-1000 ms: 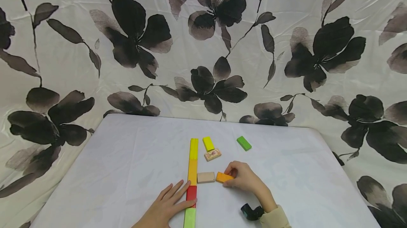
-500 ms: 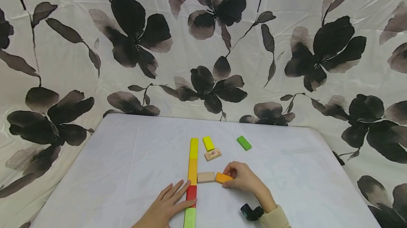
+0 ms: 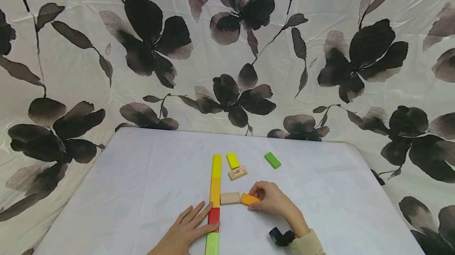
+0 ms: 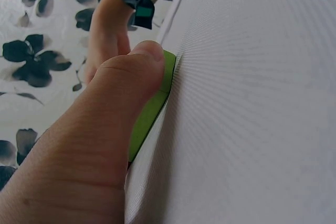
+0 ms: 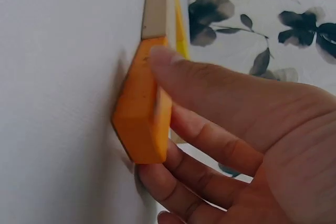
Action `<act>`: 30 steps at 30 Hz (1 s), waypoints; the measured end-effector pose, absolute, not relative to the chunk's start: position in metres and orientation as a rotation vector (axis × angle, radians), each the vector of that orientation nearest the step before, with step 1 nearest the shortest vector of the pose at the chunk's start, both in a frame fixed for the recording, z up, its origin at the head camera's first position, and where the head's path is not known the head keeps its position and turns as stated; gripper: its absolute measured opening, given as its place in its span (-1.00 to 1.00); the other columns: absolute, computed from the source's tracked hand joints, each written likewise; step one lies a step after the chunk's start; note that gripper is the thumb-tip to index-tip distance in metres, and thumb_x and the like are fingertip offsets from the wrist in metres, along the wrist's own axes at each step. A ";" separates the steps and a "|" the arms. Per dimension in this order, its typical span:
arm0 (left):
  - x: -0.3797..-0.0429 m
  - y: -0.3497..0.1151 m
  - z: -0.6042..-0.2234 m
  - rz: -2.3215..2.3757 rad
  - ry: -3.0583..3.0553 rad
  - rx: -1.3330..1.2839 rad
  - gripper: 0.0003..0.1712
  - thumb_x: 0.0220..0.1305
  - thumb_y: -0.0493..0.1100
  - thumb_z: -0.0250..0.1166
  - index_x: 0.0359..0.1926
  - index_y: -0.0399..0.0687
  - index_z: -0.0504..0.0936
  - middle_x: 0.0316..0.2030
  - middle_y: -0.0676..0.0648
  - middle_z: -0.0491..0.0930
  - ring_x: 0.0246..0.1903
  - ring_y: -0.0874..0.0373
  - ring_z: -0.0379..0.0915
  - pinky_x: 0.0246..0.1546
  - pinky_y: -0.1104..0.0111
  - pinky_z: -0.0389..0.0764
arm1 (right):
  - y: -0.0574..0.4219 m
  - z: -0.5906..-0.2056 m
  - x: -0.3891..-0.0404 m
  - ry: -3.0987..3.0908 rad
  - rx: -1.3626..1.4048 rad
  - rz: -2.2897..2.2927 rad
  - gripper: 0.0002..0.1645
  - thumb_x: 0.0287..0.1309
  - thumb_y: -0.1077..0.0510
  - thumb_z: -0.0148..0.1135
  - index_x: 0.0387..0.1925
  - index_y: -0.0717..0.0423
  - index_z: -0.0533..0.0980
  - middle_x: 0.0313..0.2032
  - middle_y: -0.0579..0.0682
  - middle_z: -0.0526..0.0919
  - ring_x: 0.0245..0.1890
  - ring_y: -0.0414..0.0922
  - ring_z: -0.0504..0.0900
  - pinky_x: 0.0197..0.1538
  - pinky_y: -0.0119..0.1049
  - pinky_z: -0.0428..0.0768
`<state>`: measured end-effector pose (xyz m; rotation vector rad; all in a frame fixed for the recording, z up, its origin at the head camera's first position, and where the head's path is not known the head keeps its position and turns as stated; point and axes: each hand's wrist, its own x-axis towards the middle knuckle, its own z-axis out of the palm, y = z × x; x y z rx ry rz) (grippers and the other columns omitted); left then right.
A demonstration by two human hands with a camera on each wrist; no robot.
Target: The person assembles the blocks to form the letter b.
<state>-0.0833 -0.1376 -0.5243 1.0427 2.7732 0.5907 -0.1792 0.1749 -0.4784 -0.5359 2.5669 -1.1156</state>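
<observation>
My right hand (image 3: 273,197) pinches an orange block (image 3: 250,199) between thumb and fingers. One end of that block meets the end of a plain wooden block (image 3: 230,198), slightly angled to it. The wooden block's other end sits against a straight row of blocks: yellow (image 3: 217,166), yellow-orange (image 3: 215,191), red (image 3: 213,219) and light green (image 3: 212,244). My left hand (image 3: 188,229) lies with fingers spread, its fingertips on the row around the red block. In the left wrist view the thumb (image 4: 149,51) rests by green blocks (image 4: 148,121).
Beyond the hands lie a loose yellow block (image 3: 233,161), a patterned wooden block (image 3: 237,173) and a green block (image 3: 272,160). A dark camera (image 3: 281,237) is worn at the right wrist. Floral cloth (image 3: 227,49) hangs behind the white table (image 3: 160,168).
My right hand has shifted very slightly left with the orange block, bringing its end up to the wooden block. The left hand has stayed in place.
</observation>
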 end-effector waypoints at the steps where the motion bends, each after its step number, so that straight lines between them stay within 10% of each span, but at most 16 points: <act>1: -0.083 -0.138 -0.524 0.593 2.772 1.045 -0.03 0.03 0.70 -0.04 0.45 0.57 0.24 0.55 0.02 -0.01 0.50 -0.06 -0.13 0.44 0.23 -0.56 | 0.175 -0.477 -0.180 2.572 -0.531 -1.122 -0.67 -0.07 0.14 0.59 -0.27 0.09 0.60 -0.40 -0.08 0.55 -0.38 -0.13 0.46 -0.34 -0.39 0.45; 4: -0.084 -0.139 -0.525 0.601 2.758 1.048 -0.03 0.04 0.69 -0.03 0.46 0.56 0.23 0.55 0.00 -0.01 0.50 -0.08 -0.14 0.26 0.49 -0.76 | 0.171 -0.473 -0.184 2.608 -0.503 -1.150 -0.69 0.00 0.13 0.54 -0.23 0.12 0.61 -0.36 -0.06 0.57 -0.35 -0.13 0.48 -0.30 -0.39 0.49; 10: -0.084 -0.139 -0.525 0.584 2.754 1.048 -0.03 0.04 0.69 -0.03 0.46 0.55 0.23 0.55 0.01 -0.02 0.50 -0.07 -0.15 0.46 0.03 -0.40 | 0.153 -0.463 -0.200 2.754 -0.372 -1.159 -0.68 0.08 0.11 0.50 -0.18 0.18 0.62 -0.36 -0.04 0.57 -0.34 -0.13 0.49 -0.26 -0.33 0.55; 15: -0.084 -0.139 -0.527 0.577 2.773 1.065 -0.02 0.04 0.71 -0.07 0.47 0.54 0.23 0.55 0.00 -0.01 0.50 -0.06 -0.14 0.32 0.42 -0.73 | 0.133 -0.457 -0.213 2.847 -0.225 -1.101 -0.65 0.07 0.11 0.48 -0.18 0.24 0.61 -0.33 0.04 0.58 -0.35 -0.10 0.48 -0.28 -0.27 0.54; 21: -0.084 -0.138 -0.525 0.546 2.776 1.063 -0.02 0.03 0.71 -0.08 0.46 0.55 0.23 0.55 0.01 -0.01 0.50 -0.07 -0.13 0.37 -0.22 0.02 | 0.106 -0.455 -0.222 2.942 -0.122 -0.841 -0.47 -0.01 -0.07 0.54 -0.28 0.29 0.56 -0.43 0.03 0.50 -0.38 -0.04 0.45 -0.18 -0.10 0.46; 30: -0.084 -0.140 -0.527 0.529 2.801 1.108 -0.02 0.06 0.70 -0.08 0.48 0.54 0.20 0.55 0.01 -0.03 0.50 -0.07 -0.14 0.31 -0.21 0.07 | 0.089 -0.460 -0.225 3.033 -0.114 -0.588 -0.43 -0.14 -0.18 0.59 -0.50 0.19 0.51 -0.49 0.02 0.42 -0.36 -0.01 0.41 -0.13 0.00 0.40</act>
